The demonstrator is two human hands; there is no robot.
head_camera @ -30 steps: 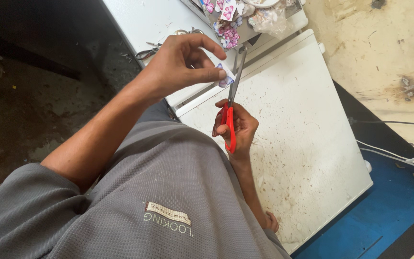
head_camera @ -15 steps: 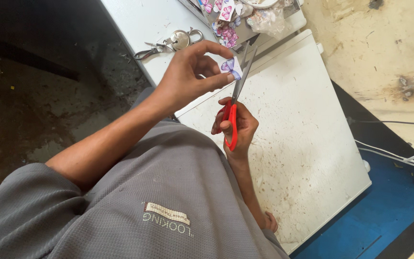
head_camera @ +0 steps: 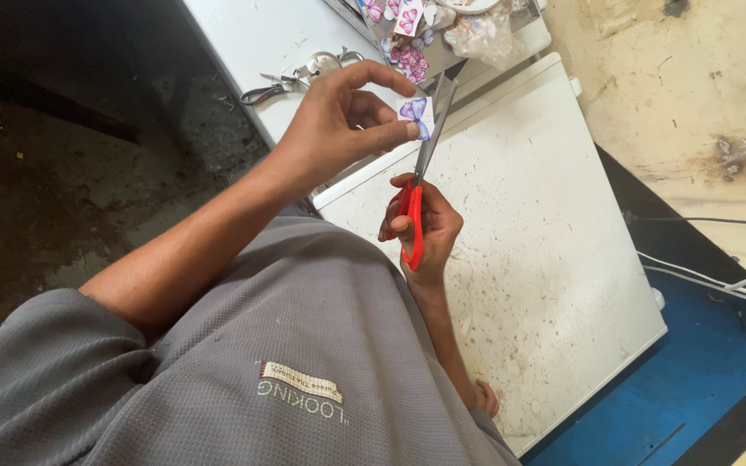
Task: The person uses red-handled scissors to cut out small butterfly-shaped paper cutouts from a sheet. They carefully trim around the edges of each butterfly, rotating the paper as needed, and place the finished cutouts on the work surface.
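A white tabletop (head_camera: pixel 546 259), speckled with brown stains, fills the middle. Beyond its far edge sits a second white surface (head_camera: pixel 261 34) bearing a heap of butterfly cutouts (head_camera: pixel 442 30). Left of the tabletop lies dark, grimy floor (head_camera: pixel 53 198). Right of it runs a stained cream wall (head_camera: pixel 701 95), with white cables (head_camera: pixel 718 280) over a blue mat (head_camera: pixel 692 388). Daylight is even.

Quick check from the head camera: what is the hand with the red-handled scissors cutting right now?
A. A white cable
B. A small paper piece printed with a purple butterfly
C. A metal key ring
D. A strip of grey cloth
B: the left hand pinches a small paper piece printed with a purple butterfly against the blades of the red-handled scissors, which the right hand holds by the handles.
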